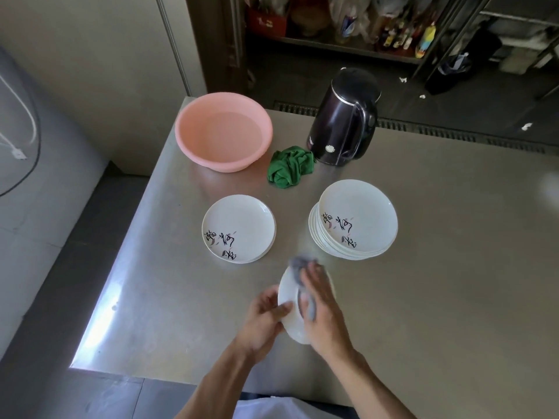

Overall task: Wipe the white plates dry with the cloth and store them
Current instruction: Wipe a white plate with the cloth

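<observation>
My left hand [266, 316] grips the left rim of a white plate [290, 293], held tilted above the steel table [423, 297] near its front. My right hand [320, 303] presses a grey cloth [298, 267] against the plate's face, fingers curled round the cloth; both are blurred. A short pile of white plates [239, 229] with black writing lies at centre left. A taller stack of the same plates [357, 220] stands at centre right.
A pink basin [223, 131] holding water sits at the table's back left. A crumpled green cloth [290, 166] lies beside a black electric kettle [344, 116]. Behind the table stands a shelf with bottles [393, 34]. The table's left edge drops to the floor.
</observation>
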### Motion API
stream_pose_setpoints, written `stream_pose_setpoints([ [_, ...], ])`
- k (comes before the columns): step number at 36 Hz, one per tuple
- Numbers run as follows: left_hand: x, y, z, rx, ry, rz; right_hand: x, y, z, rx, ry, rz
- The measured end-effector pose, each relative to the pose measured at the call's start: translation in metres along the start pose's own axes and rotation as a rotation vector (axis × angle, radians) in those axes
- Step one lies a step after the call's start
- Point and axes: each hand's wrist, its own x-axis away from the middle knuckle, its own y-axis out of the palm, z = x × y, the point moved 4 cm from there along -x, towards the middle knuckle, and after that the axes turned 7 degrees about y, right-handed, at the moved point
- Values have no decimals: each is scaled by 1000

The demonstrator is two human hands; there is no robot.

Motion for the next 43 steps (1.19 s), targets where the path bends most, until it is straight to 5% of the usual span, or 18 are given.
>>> stream_pose_setpoints([
  [2,-2,-1,-1,61,-13,66,-13,-5,17,-91,350,76],
  [4,-5,-3,5,58,-18,54,-18,-3,21,-173,484,38],
  [7,-7,-3,15,7,-45,-20,-12,-1,4,-256,363,-58],
  [12,-1,-1,14,-191,-85,-160,1,-6,-8,-142,-100,-207],
  [18,2,-9,9,-107,-111,-134,-17,-10,26,-148,482,-122],
  [22,-3,-12,12,-4,-88,-87,-8,-14,26,-107,514,-171],
  [26,-12,-10,16,60,-53,35,17,-18,11,-69,309,-158],
  [31,-20,7,26,-15,8,-1,29,-26,-12,213,-115,-83],
  [35,-20,18,24,-33,32,-50,11,-44,-10,339,-230,68],
  [38,-24,14,23,-102,46,42,1,-56,-8,175,-129,179],
  [41,-24,-3,15,-378,-5,234,-10,-66,2,-71,239,274],
  [43,-22,-10,5,-438,-60,191,-14,-65,15,-215,439,269],
])
